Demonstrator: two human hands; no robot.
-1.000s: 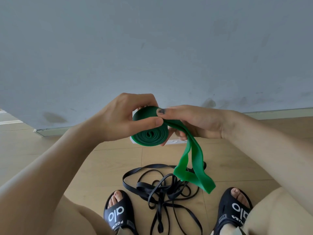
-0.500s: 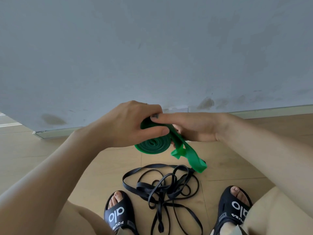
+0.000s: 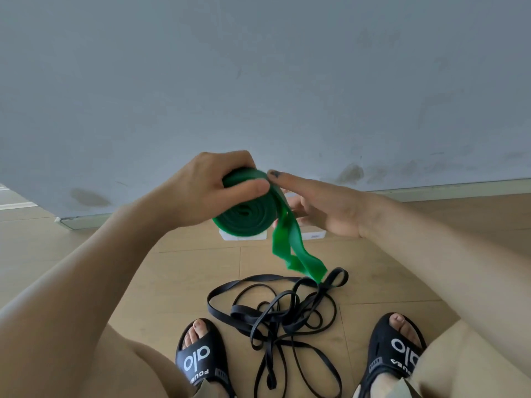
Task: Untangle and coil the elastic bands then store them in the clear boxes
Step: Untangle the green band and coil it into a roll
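1. Head view: my left hand (image 3: 201, 188) clamps the green band (image 3: 247, 214) coil at chest height, above the floor.
2. Right hand (image 3: 324, 208), fingers loose, guides the hanging tail (image 3: 296, 254); I feed it flat, taut.
3. Black bands (image 3: 275, 308) lie tangled between my sandals; clear boxes (image 3: 244, 235) mostly hidden.

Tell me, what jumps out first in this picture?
The bright green band, rolled into a coil at the centre, held up by the left hand, with its loose tail hanging down past the right hand. Below it, on the wooden floor between two black sandals, lies a tangle of thin black bands. A grey wall fills the upper half.
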